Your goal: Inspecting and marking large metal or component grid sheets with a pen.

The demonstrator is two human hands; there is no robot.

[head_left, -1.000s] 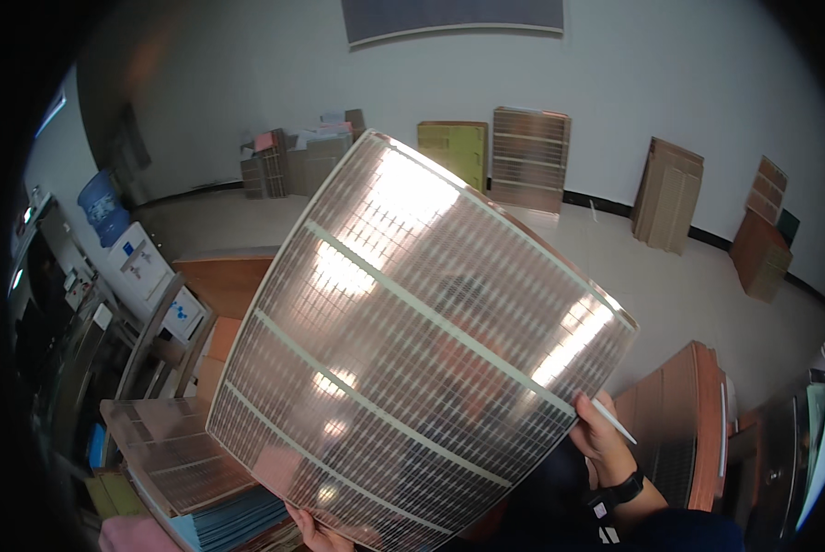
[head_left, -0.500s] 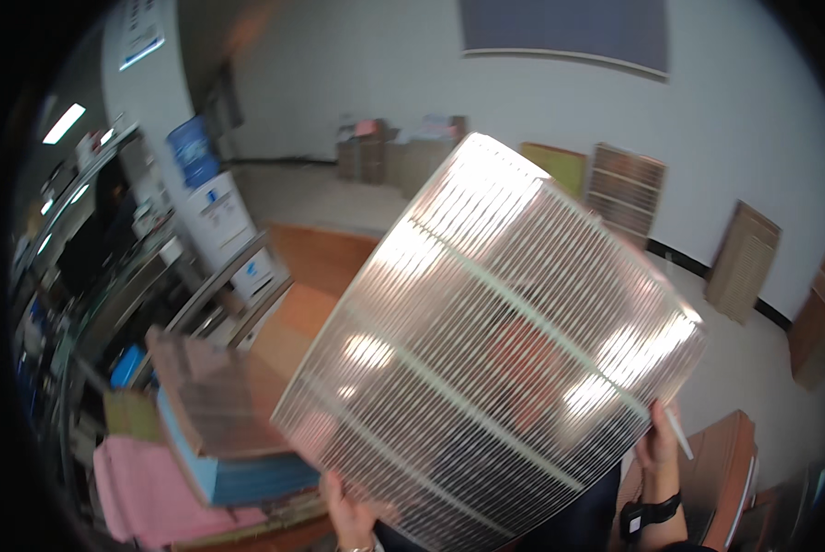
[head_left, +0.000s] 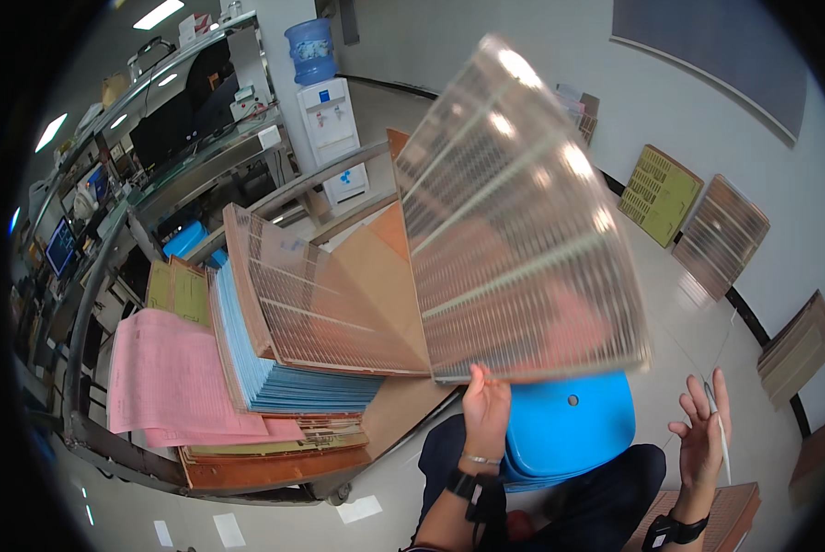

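A pale tiled floor (head_left: 679, 331) spreads beneath a light wall (head_left: 652, 101) on the far right, against which several boards lean, one yellow-green (head_left: 661, 195). On the left stands a metal-framed cart (head_left: 127, 460), with a table (head_left: 215, 152) and a white water dispenser (head_left: 328, 143) beyond it. The cart carries a brown gridded panel (head_left: 311, 299) atop a blue-edged stack (head_left: 311, 388), with pink paper (head_left: 169, 373) at its left. A blue stool (head_left: 573, 423) sits near the middle. The left hand (head_left: 488, 409) grasps the near lower edge of a large translucent gridded sheet (head_left: 523, 230); the right hand (head_left: 699, 442), well apart at the right, is off the sheet, fingers loosely spread around a slim white pen (head_left: 725, 446). The slightly blurred sheet is raised between the cart and the right hand, above the stool, its long axis running from the near lower edge up and away to a far top corner, tilted a little left.
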